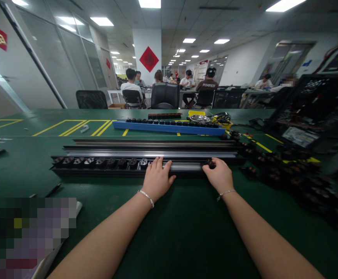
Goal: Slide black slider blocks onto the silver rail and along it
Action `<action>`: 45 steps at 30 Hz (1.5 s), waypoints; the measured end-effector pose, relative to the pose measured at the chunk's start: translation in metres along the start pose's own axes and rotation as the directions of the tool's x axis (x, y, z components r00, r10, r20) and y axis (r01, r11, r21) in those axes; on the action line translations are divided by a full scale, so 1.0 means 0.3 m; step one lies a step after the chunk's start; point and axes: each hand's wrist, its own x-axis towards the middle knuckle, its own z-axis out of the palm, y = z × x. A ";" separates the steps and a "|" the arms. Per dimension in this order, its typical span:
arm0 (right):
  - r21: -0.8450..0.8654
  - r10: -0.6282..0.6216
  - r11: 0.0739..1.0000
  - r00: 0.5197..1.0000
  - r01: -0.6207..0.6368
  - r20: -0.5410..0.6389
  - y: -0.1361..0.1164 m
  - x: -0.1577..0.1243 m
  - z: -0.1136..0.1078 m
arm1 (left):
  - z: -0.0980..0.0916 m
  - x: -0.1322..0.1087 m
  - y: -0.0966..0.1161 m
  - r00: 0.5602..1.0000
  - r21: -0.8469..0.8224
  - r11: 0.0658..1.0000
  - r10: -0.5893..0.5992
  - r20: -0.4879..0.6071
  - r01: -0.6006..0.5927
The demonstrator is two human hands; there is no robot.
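Observation:
A long black channel rail [186, 167] lies across the green table in front of me. Several round black socket-like modules [111, 163] sit in a row in its left part. My left hand [157, 176] rests on the rail at the right end of that row, fingers spread. Near the rail's right end, my right hand [219, 174] pinches a small black module [211, 164] at the channel. Its exact kind is hard to make out, and the fingers partly cover it.
More rails [157, 148] lie just behind. A blue tray [169, 127] holding several black modules stands farther back. Loose black parts [302, 182] are heaped at the right, by a dark rack [308, 108]. A blurred-out item [32, 236] lies front left. People [208, 83] sit at far tables.

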 end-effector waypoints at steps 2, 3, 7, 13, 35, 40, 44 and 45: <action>-0.003 0.001 1.000 1.000 -0.001 0.003 0.002 0.001 0.000 | 0.000 0.000 0.000 1.000 0.004 1.000 -0.001 -0.001 0.001; -0.007 0.002 1.000 1.000 -0.002 0.003 0.004 0.002 -0.001 | -0.001 0.000 0.000 1.000 0.005 1.000 -0.001 -0.001 0.001; -0.039 0.026 0.999 1.000 -0.026 -0.012 0.015 0.008 -0.013 | -0.002 0.000 0.002 1.000 0.004 1.000 0.002 -0.007 -0.002; -0.068 0.030 0.997 1.000 -0.030 -0.011 0.025 0.014 -0.030 | -0.001 -0.001 0.001 1.000 -0.001 1.000 0.005 -0.010 -0.005; -0.518 0.413 0.841 0.805 -0.157 0.426 0.368 0.169 -0.269 | -0.009 -0.002 0.002 1.000 -0.009 1.000 0.004 0.005 -0.004; -0.525 0.430 0.823 0.841 -0.216 0.329 0.444 0.182 -0.254 | -0.008 -0.002 0.001 1.000 -0.004 1.000 0.004 0.012 -0.004; -0.511 0.394 0.814 0.909 -0.277 0.136 0.476 0.174 -0.245 | -0.016 0.000 0.004 0.999 -0.007 1.000 -0.007 0.041 0.008; -0.462 0.344 0.849 0.932 -0.257 0.114 0.476 0.168 -0.246 | -0.017 0.000 0.004 0.999 -0.007 1.000 -0.009 0.043 0.010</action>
